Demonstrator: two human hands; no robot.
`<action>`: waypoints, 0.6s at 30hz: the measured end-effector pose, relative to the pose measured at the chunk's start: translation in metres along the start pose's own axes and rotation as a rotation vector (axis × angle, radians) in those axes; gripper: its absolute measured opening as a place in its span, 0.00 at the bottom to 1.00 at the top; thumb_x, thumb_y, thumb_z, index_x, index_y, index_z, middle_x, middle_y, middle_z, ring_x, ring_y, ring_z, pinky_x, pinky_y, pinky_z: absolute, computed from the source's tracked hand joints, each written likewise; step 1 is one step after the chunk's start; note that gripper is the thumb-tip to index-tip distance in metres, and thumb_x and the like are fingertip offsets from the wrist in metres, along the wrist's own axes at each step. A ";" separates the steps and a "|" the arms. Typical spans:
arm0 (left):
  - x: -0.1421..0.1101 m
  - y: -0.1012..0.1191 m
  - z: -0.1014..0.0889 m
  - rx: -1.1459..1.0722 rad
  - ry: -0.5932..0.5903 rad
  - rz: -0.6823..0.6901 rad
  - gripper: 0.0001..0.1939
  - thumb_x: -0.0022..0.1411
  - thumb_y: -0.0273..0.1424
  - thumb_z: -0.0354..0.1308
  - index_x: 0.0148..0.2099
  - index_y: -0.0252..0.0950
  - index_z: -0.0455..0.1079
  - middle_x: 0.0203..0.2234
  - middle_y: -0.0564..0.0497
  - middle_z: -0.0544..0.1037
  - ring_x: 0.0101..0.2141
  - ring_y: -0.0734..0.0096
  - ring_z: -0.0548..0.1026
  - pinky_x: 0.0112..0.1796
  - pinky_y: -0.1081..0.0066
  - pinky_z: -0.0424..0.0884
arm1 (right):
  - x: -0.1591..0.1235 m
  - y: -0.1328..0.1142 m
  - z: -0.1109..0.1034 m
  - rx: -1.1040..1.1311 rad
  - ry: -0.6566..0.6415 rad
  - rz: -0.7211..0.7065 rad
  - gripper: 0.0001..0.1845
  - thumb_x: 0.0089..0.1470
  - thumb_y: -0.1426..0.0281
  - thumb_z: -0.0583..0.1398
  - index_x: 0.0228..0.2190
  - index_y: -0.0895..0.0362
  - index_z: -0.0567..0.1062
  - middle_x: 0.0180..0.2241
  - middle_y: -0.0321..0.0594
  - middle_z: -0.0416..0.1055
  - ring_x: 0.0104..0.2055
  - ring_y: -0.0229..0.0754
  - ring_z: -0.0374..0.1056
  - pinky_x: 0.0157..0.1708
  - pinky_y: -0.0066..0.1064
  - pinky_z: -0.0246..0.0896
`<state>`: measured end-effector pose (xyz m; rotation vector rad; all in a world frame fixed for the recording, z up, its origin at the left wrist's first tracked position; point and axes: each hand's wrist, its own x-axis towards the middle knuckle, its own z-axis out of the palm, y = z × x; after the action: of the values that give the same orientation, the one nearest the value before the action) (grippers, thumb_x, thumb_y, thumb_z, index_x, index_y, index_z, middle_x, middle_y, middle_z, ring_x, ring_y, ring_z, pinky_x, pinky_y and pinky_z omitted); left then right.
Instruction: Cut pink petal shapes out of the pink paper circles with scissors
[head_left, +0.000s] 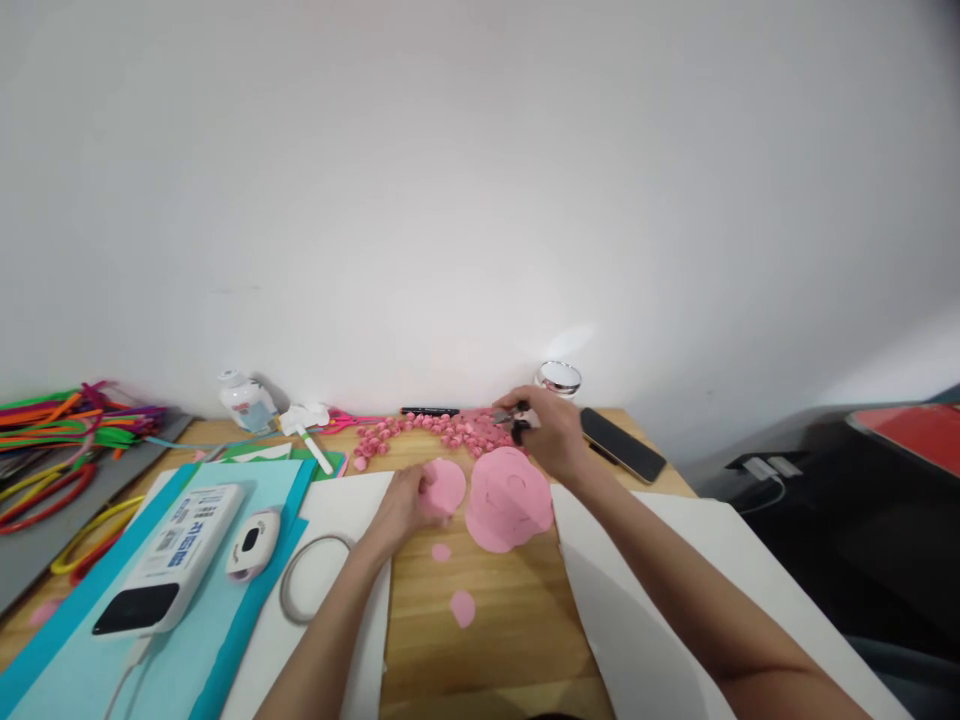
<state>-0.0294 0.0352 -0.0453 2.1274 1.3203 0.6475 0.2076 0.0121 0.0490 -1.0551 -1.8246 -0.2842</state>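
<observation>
My left hand (403, 508) is closed on the edge of a round pink paper piece (447, 486), held just above the wooden table (495, 650). My right hand (553, 428) grips a small pair of scissors (517, 430) with black handles, its blades pointing left over the pink pieces at the back. Below the right hand lies a stack of pink paper circles (508, 505) with curved lines drawn on them. Many small rolled pink paper roses (420, 424) form a curved row behind both hands. Two pink scraps, a small one (441, 552) and a larger one (463, 608), lie in front.
White sheets (652, 570) flank the wood. At left lie a white power bank (172, 560), a small white device (253, 544), a tape roll (289, 590) and colourful pipe cleaners (67, 420). A white bottle (247, 402), black marker (429, 411) and phone (622, 445) sit near the wall.
</observation>
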 end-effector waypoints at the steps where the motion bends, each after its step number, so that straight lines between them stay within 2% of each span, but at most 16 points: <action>1: -0.001 0.002 0.001 0.050 -0.006 0.017 0.19 0.35 0.27 0.67 0.32 0.35 0.66 0.28 0.52 0.71 0.33 0.63 0.69 0.33 0.69 0.64 | 0.003 0.001 -0.010 -0.023 0.031 -0.045 0.15 0.44 0.84 0.56 0.31 0.55 0.70 0.28 0.37 0.76 0.30 0.41 0.70 0.31 0.30 0.61; 3: -0.002 0.004 0.003 0.110 -0.009 0.040 0.15 0.39 0.27 0.66 0.31 0.36 0.65 0.28 0.51 0.71 0.35 0.61 0.69 0.34 0.68 0.64 | 0.001 0.000 -0.026 -0.049 0.053 -0.117 0.14 0.46 0.84 0.55 0.30 0.54 0.69 0.27 0.36 0.75 0.30 0.41 0.70 0.31 0.30 0.60; 4: -0.002 0.004 0.003 0.122 -0.006 0.045 0.13 0.41 0.27 0.65 0.30 0.36 0.64 0.28 0.51 0.71 0.35 0.60 0.69 0.35 0.67 0.64 | -0.004 -0.001 -0.030 -0.052 0.004 -0.135 0.13 0.47 0.84 0.55 0.30 0.54 0.70 0.27 0.37 0.75 0.29 0.40 0.69 0.32 0.30 0.60; 8: -0.003 0.004 0.006 0.131 0.016 0.050 0.10 0.47 0.29 0.63 0.31 0.37 0.63 0.29 0.49 0.72 0.36 0.60 0.69 0.36 0.66 0.64 | -0.042 -0.003 -0.033 -0.050 -0.417 -0.183 0.11 0.49 0.82 0.55 0.30 0.56 0.71 0.22 0.37 0.73 0.24 0.38 0.66 0.28 0.29 0.56; 9: -0.004 0.004 0.006 0.137 0.017 0.049 0.10 0.47 0.29 0.62 0.31 0.36 0.63 0.30 0.49 0.72 0.36 0.60 0.69 0.36 0.66 0.64 | -0.053 -0.002 -0.031 -0.023 -0.511 -0.152 0.10 0.49 0.82 0.55 0.29 0.56 0.71 0.22 0.37 0.72 0.24 0.38 0.65 0.27 0.28 0.55; 11: -0.004 0.005 0.007 0.157 0.015 0.050 0.10 0.47 0.28 0.63 0.31 0.36 0.63 0.30 0.49 0.72 0.36 0.60 0.69 0.36 0.66 0.64 | -0.071 0.001 -0.027 0.064 -0.603 -0.005 0.08 0.47 0.80 0.57 0.29 0.56 0.71 0.23 0.38 0.73 0.23 0.38 0.65 0.25 0.28 0.54; 13: -0.004 0.005 0.007 0.175 0.021 0.052 0.09 0.47 0.27 0.62 0.31 0.36 0.64 0.30 0.48 0.73 0.35 0.60 0.69 0.36 0.66 0.64 | -0.081 0.003 -0.022 0.238 -0.539 0.261 0.04 0.47 0.75 0.61 0.29 0.56 0.70 0.24 0.39 0.73 0.24 0.39 0.66 0.25 0.28 0.55; 14: -0.004 0.005 0.006 0.181 0.026 0.052 0.09 0.48 0.27 0.62 0.30 0.36 0.64 0.30 0.48 0.73 0.34 0.60 0.69 0.36 0.66 0.64 | -0.082 0.002 -0.019 0.389 -0.470 0.410 0.06 0.47 0.72 0.63 0.29 0.56 0.70 0.25 0.39 0.73 0.26 0.40 0.67 0.27 0.30 0.58; 16: -0.002 0.005 0.005 0.181 0.039 0.053 0.07 0.48 0.28 0.61 0.30 0.36 0.64 0.28 0.49 0.73 0.33 0.62 0.70 0.35 0.67 0.64 | -0.078 -0.002 -0.011 0.707 -0.220 0.719 0.11 0.47 0.66 0.64 0.31 0.55 0.67 0.24 0.36 0.73 0.25 0.40 0.68 0.30 0.33 0.63; 18: -0.001 0.005 0.003 0.168 0.044 0.048 0.05 0.49 0.28 0.60 0.28 0.36 0.65 0.26 0.50 0.74 0.30 0.64 0.70 0.32 0.69 0.63 | -0.071 -0.009 0.000 0.951 -0.060 0.912 0.12 0.52 0.60 0.59 0.28 0.55 0.66 0.21 0.35 0.71 0.22 0.38 0.67 0.31 0.35 0.64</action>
<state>-0.0249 0.0321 -0.0443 2.2967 1.3947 0.6248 0.2117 -0.0316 -0.0077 -1.0394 -1.0969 1.0576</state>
